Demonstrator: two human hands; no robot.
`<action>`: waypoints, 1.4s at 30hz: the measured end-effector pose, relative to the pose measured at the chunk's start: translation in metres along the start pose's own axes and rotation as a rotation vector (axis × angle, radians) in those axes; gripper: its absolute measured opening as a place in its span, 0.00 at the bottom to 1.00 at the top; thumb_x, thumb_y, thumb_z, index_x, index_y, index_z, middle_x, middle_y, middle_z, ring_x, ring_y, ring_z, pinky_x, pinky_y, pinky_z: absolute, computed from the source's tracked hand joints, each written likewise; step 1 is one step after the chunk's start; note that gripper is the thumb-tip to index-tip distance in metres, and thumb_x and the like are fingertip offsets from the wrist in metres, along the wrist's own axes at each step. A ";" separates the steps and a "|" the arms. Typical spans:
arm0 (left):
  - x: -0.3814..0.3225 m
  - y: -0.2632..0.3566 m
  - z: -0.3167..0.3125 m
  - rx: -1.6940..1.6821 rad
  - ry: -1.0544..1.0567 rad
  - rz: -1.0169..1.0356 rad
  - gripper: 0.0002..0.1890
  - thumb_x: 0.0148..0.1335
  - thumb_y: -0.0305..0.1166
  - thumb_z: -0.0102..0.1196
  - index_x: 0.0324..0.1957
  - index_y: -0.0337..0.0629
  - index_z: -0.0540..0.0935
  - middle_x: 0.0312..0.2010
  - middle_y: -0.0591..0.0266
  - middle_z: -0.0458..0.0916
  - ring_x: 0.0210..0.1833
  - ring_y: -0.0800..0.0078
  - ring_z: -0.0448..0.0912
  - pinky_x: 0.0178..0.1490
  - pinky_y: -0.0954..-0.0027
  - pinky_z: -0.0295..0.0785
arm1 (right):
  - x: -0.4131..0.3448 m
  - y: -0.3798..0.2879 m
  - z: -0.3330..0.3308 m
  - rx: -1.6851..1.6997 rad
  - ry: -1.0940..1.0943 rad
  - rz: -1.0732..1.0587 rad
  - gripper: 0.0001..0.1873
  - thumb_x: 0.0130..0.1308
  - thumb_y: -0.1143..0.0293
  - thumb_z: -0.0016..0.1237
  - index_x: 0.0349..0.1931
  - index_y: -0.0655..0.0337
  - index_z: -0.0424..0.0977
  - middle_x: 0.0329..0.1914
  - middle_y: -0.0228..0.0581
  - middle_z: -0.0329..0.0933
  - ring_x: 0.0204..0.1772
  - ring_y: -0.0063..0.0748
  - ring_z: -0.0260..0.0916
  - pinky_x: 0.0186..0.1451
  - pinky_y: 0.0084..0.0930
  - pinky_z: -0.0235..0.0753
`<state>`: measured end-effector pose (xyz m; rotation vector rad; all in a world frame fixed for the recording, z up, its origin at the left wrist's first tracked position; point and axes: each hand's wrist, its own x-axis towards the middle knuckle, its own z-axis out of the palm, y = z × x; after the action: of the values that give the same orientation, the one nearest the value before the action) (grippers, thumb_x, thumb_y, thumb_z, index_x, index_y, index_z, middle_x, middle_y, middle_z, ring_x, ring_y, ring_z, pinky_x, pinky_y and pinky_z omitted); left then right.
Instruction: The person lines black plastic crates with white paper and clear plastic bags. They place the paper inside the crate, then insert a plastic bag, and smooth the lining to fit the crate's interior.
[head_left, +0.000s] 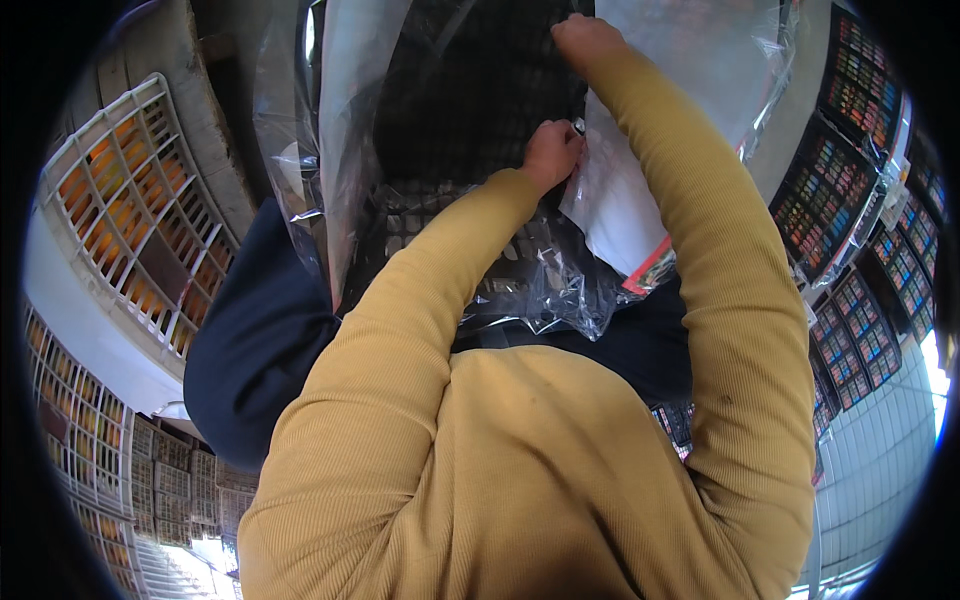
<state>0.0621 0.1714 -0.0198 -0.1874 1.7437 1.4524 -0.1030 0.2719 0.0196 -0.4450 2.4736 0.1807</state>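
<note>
A black plastic crate (480, 97) with slatted sides stands in front of me, between my legs. Clear plastic film (562, 289) bunches over its near edge. Over the right side hangs a white sheet (622, 217) with a red printed border; another pale sheet (349, 97) lines the left side under clear film. My left hand (553, 154) has its fingers curled on the sheet's inner edge at the crate's right rim, near a small shiny spot. Farther along that rim is my right hand (589, 41), fingers bent down; what they touch is hidden.
At my left stands a white plastic crate (142, 217) of orange and yellow fruit, with another fruit crate (79, 405) below it. Crates (172, 480) are stacked beyond. To the right, black crates (829, 195) bear colourful printed panels. Loose film (289, 150) sticks out at left.
</note>
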 end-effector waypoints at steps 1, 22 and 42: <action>-0.002 -0.001 0.000 -0.020 -0.070 -0.157 0.11 0.57 0.34 0.56 0.37 0.37 0.78 0.37 0.45 0.82 0.43 0.47 0.80 0.47 0.54 0.74 | 0.001 -0.004 -0.006 -0.078 -0.068 0.010 0.11 0.64 0.70 0.44 0.43 0.57 0.79 0.50 0.46 0.76 0.53 0.47 0.77 0.49 0.40 0.80; -0.086 0.043 0.025 -0.034 -0.297 -0.304 0.47 0.68 0.63 0.32 0.73 0.31 0.41 0.75 0.42 0.41 0.79 0.54 0.37 0.78 0.64 0.36 | -0.028 0.010 -0.051 -0.620 -0.453 0.002 0.38 0.68 0.36 0.36 0.74 0.40 0.53 0.80 0.31 0.44 0.82 0.33 0.35 0.77 0.61 0.31; -0.075 0.085 -0.010 0.015 -0.366 0.166 0.40 0.71 0.56 0.37 0.73 0.34 0.49 0.74 0.38 0.45 0.78 0.48 0.40 0.78 0.59 0.39 | -0.109 0.006 -0.138 0.042 0.289 -0.270 0.15 0.55 0.59 0.58 0.34 0.61 0.75 0.40 0.43 0.75 0.47 0.43 0.75 0.48 0.39 0.75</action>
<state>0.0550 0.1613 0.0927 0.2246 1.4952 1.4825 -0.0983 0.2752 0.1952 -0.8302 2.6559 -0.0500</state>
